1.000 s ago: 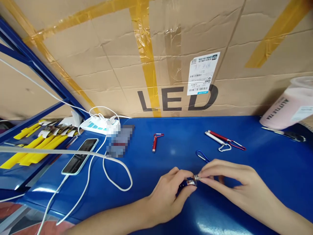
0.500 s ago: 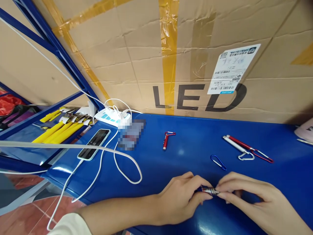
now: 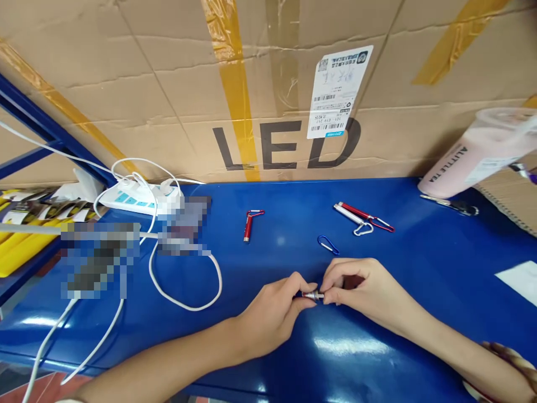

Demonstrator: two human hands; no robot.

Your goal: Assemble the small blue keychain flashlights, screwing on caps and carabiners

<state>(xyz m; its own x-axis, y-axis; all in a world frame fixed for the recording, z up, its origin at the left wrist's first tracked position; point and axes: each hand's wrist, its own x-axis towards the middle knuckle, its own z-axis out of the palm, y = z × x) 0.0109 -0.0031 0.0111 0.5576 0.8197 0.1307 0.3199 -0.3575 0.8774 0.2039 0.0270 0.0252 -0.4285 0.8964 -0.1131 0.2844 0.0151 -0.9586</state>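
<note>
Near the front of the blue table, my left hand [image 3: 272, 313] pinches a small metal part [image 3: 311, 295] with a silvery, ringed end. The fingertips of my right hand [image 3: 356, 285] are closed on the other end of that part. Just behind my hands lies a blue carabiner [image 3: 328, 244]. A red pen-like light with a clip [image 3: 248, 226] lies further back to the left. At the back right, a silver light [image 3: 350, 214] and a red light [image 3: 356, 210] lie side by side, each with a carabiner.
A large cardboard box [image 3: 176, 112] stands behind the table. At left are a power strip [image 3: 138, 198] and white cables [image 3: 220, 280]. A pink cup [image 3: 457, 159], keys [image 3: 455, 206] and white paper [image 3: 520, 282] are at right.
The view has swung to the right, bringing the cup, keys and paper into fuller view. Both hands stay together on the small metal part.
</note>
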